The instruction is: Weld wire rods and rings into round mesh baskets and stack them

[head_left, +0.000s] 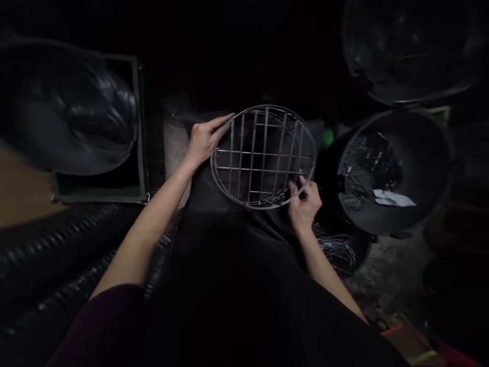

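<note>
A round wire grille (263,154) with crossing metal bars and a thin double rim is held up over my lap. My left hand (205,136) grips its rim at the upper left, with the fingers stretched along the outside. At the lower right, my right hand (304,203) has its fingers curled at the rim and the thumb side near the bars. Dark cloth (214,199) lies beneath the grille, across my legs. Some of the right fingertips are hidden behind the wires.
To the right stands a dark round bin (424,173) holding shiny wires and a white piece of paper (393,198). A coil of wire (340,252) lies below it. On the left, a black plastic-covered roll (76,112) rests on a metal-framed crate (143,153), above ribbed black ducting (57,255).
</note>
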Demonstrator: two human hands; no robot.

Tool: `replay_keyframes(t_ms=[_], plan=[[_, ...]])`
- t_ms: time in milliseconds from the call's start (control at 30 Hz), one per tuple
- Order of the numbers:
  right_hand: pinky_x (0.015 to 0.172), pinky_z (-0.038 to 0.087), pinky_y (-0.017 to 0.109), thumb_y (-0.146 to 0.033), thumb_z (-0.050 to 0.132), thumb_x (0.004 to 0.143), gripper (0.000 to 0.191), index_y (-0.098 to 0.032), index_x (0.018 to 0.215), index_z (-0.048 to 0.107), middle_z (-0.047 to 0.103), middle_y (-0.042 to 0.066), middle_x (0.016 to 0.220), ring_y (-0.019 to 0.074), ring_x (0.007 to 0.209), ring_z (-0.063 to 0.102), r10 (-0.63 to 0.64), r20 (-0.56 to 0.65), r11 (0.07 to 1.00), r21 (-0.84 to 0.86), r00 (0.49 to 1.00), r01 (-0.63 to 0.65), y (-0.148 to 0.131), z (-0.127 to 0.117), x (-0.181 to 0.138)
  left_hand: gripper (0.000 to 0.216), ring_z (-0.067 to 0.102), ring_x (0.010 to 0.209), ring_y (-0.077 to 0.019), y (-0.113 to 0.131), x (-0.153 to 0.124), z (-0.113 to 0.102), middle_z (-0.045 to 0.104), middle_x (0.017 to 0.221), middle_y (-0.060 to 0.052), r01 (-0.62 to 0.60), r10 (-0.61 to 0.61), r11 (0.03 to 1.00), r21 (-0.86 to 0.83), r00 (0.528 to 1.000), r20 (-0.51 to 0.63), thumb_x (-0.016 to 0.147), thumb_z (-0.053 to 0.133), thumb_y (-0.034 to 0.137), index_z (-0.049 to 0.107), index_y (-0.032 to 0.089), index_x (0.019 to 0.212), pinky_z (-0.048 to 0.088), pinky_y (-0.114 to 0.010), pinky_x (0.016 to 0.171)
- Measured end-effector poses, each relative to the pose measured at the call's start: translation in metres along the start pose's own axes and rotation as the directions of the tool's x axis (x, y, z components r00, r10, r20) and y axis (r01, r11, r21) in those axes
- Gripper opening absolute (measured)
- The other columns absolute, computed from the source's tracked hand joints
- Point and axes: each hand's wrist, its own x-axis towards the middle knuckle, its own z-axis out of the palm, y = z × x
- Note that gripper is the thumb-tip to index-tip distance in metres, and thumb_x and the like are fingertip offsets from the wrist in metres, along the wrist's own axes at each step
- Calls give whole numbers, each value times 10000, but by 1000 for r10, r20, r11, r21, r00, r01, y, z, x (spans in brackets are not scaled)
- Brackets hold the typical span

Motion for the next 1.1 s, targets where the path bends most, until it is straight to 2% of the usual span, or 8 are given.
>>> replay_keyframes(t_ms=[100,200,333,500,633,800,967,1100], plan=[[967,429,446,-476,506,856,523,-158,1264,576,588,150,1130,264,1081,559,-120,144,989,-74,982,132,0,-13,-19,333,536,1218,-271,-4,-2,3,651,1188,34,63,-63,998,-9,998,-3,876,569,457,645,285,1151,424,-476,1051],[996,374,540,-563,603,759,827,-146,1432,365,494,198,1285,332,1194,467,-168,334,960,-160,927,232,0,-16,-32,303,508,1246,-278,-8,-2,3,649,1185,41,103,-103,994,-19,995,-9,875,586,417,641,297,1148,405,-508,1056],[949,346,626,-677,638,648,1053,-76,1442,294,465,261,1287,410,1172,435,-80,228,936,-317,970,152,-7,6,-44,300,538,1218,-239,-12,-3,4,637,1211,32,30,-31,998,-48,999,-13,904,545,388,624,292,1177,402,-448,1070],[954,368,600,-666,622,680,991,-71,1418,333,477,255,1285,388,1173,456,-88,181,958,-255,980,133,-10,10,-41,304,614,1080,-201,-3,-4,0,671,1140,-16,-41,39,999,-23,995,-87,900,544,402,658,245,1135,454,-354,1000],[1004,414,490,-555,507,843,613,-171,1321,503,543,155,1281,271,1193,508,-67,214,998,6,974,67,-19,-22,-19,411,645,917,-175,14,-6,-16,693,1021,-50,77,-89,994,-73,978,-186,929,446,471,624,213,1196,497,-330,906],[1038,413,449,-510,470,883,497,-204,1258,582,588,92,1280,229,1180,543,39,131,966,248,991,-71,-45,-35,20,465,644,1000,-221,36,0,-35,688,1101,-65,68,-54,990,-127,993,109,854,581,467,604,194,1230,497,-361,942],[701,569,396,-484,606,785,606,-172,1301,553,687,112,1070,203,758,657,181,203,877,411,962,-251,-53,-23,26,418,588,1148,-243,48,8,-39,627,1232,-61,24,-15,999,-45,983,185,872,560,441,619,209,1215,448,-388,1030],[829,552,407,-431,580,799,578,-161,1309,550,652,105,1170,201,858,659,131,205,905,375,970,-201,-50,-23,23,412,589,1150,-252,49,12,-39,619,1240,-46,-52,38,997,54,973,227,887,538,436,599,236,1241,449,-397,1036]])
